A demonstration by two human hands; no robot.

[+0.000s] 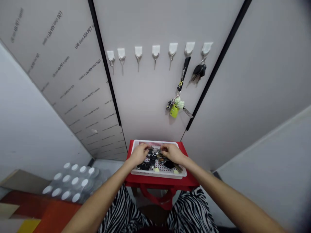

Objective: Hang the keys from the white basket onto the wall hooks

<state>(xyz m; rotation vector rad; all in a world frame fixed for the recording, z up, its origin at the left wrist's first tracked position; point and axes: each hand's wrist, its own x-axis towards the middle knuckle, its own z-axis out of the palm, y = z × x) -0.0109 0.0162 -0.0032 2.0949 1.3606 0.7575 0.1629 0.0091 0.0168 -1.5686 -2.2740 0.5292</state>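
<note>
A white plastic basket (155, 174) holds a jumble of keys and key rings (153, 158), some with black heads. Over its left part, my left hand (139, 154) has its fingers closed on keys near the middle of the pile. My right hand (173, 153) reaches in from the other side, thumb and fingers pinched on keys close to the left hand's. Exactly which keys each hand grips is too small to tell. A black pouch-like piece (169, 164) lies below the right hand.
The basket stands on a red surface (132, 179). Several white hooks (155, 51) line the panel ahead. A black strap keychain with a lime-green charm (174, 111) and a bunch of keys (199, 70) hang at right. White-capped bottles (75, 180) stand at left.
</note>
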